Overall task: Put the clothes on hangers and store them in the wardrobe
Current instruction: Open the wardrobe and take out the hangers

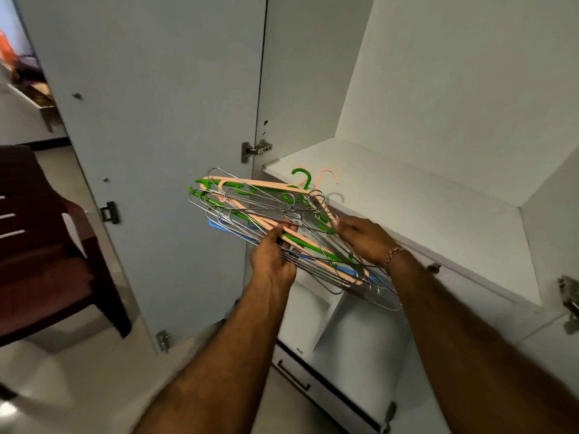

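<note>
A tangled bundle of hangers (250, 211), several of metal wire plus green, peach and blue plastic ones, is held flat in front of the open white wardrobe (407, 98). My left hand (273, 255) grips the bundle's near edge from below. My right hand (363, 241) pinches the wire hangers near their hooks on the right side. The green and peach hooks reach over the front edge of the wardrobe shelf (423, 195). No clothes are in view.
The wardrobe's left door (150, 120) stands open at the left. A dark brown chair (53, 245) sits beyond it on the pale floor. Below the shelf lie a lower compartment and a drawer with a black handle (293, 375). A door hinge (568, 300) juts at far right.
</note>
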`<state>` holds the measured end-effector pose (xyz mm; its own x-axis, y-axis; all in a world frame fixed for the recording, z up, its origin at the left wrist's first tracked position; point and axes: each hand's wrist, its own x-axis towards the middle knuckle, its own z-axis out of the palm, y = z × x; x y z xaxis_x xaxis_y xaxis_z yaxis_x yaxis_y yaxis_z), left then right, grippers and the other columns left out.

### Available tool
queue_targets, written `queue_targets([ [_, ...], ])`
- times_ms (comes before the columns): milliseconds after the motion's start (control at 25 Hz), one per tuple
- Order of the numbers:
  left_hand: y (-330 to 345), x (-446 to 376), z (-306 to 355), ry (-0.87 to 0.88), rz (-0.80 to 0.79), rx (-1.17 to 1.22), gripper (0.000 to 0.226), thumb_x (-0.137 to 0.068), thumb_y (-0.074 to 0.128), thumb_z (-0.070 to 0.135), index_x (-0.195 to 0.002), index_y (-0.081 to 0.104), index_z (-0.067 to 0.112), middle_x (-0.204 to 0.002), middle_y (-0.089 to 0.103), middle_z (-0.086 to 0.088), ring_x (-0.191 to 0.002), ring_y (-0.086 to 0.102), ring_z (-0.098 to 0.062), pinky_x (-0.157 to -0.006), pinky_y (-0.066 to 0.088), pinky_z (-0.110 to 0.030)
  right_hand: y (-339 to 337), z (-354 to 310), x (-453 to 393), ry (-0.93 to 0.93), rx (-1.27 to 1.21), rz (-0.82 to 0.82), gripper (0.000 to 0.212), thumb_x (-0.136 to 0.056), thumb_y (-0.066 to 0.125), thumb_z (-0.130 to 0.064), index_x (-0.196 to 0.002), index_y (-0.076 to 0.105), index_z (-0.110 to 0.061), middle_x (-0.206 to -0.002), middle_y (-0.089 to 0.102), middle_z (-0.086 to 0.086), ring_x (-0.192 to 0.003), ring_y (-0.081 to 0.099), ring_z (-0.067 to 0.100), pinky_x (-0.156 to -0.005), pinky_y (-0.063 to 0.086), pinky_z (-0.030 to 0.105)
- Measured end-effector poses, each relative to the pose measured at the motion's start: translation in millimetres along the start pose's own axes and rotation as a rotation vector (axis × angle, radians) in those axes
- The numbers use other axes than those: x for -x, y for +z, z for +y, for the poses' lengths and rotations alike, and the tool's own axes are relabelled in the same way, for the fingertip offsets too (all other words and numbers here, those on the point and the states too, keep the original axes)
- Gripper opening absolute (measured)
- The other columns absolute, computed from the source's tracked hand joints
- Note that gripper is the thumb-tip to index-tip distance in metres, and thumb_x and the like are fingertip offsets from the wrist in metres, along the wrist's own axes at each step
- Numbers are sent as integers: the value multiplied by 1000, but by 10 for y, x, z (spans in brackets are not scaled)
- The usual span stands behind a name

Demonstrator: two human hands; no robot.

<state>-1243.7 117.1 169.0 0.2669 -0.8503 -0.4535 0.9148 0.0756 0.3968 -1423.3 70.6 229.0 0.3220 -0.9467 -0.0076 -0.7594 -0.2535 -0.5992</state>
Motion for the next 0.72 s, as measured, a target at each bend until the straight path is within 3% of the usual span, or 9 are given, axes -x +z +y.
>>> queue_targets([
  [120,-493,300,306,31,44,38,15,-102,57,8,-107,67,-2,-92,74,-17,-79,75,-26,-76,64,-44,276,-355,188,43,-32,-123,61,-101,31,-68,-141,59,-31,-141,60,1,-125,55,24,-100,39,35],
  [240,-1046,527,797,89,108,125,15,-102,53,5,-95,65,2,-82,71,-13,-73,74,-23,-57,61,-34,741,-904,278,-11,-28,-264,65,-100,30,-69,-133,65,-25,-136,64,7,-118,59,25,-106,46,45],
  [320,-1456,664,1194,167,167,143,14,-102,53,4,-96,66,2,-83,72,-12,-71,75,-21,-59,62,-33,1144,-1329,322,-59,-28,-366,67,-100,28,-71,-131,65,-25,-132,65,6,-116,60,26,-107,46,51],
  [480,-2372,1161,2156,363,270,234,20,-99,58,5,-116,67,0,-99,72,-14,-87,75,-26,-85,63,-43,2104,-2350,474,-138,-73,-610,60,-103,28,-65,-114,68,-22,-111,73,7,-98,65,22,-93,51,42],
  [600,-3181,1697,2987,535,352,320,22,-100,56,7,-117,67,0,-100,69,-19,-94,68,-32,-99,56,-52,3013,-3341,695,-249,-83,-767,59,-102,33,-67,-109,69,-22,-100,72,1,-89,66,21,-89,52,39],
  [640,-3438,1878,3217,579,381,346,22,-99,55,7,-116,68,-1,-97,69,-19,-91,68,-33,-101,55,-53,3303,-3651,797,-275,-96,-808,57,-102,34,-65,-107,69,-21,-96,68,-1,-84,62,19,-85,50,37],
  [720,-4018,2272,3679,656,453,417,20,-98,57,7,-112,69,0,-89,70,-17,-81,70,-30,-86,62,-51,3885,-4300,1101,-340,-100,-899,55,-106,33,-57,-112,68,-15,-93,60,1,-82,52,19,-72,44,30],
])
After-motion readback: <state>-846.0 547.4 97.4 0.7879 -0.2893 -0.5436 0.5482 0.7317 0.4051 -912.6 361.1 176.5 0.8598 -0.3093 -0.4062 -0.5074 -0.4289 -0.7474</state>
